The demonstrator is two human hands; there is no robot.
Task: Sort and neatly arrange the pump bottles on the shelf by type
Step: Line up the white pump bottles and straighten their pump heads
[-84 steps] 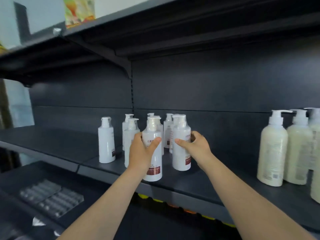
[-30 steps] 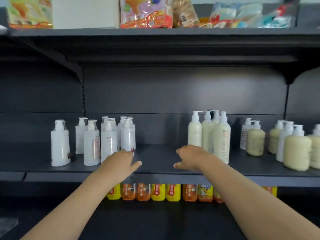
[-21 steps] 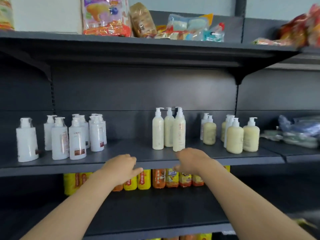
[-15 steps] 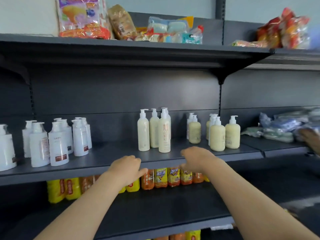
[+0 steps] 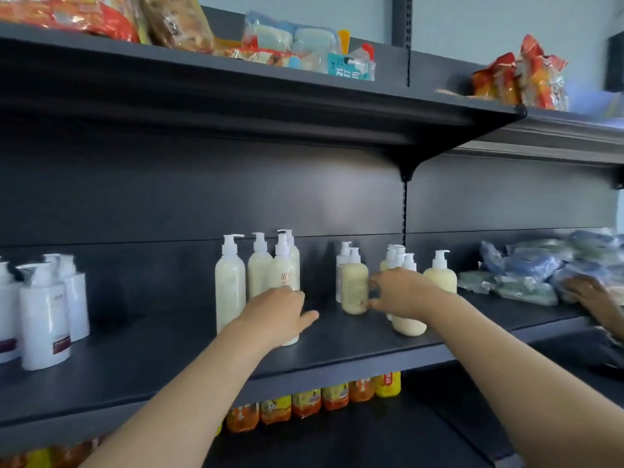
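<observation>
Head view: my left hand loose, fingers relaxed, holding nothing, in front of base of front tall cream bottle. My right hand spread, fingertips at right side of short cream bottle, not wrapped round it. Both bottles upright on shelf. White bottles grouped far left. Snack bags on top shelf.

The shelf is dark grey. At 9 o'clock, white bottles carry maroon label bands. At centre, tall bottles are cream; squat bottles toward 3 o'clock are pale yellow. At 6 o'clock, packs are orange and yellow.
</observation>
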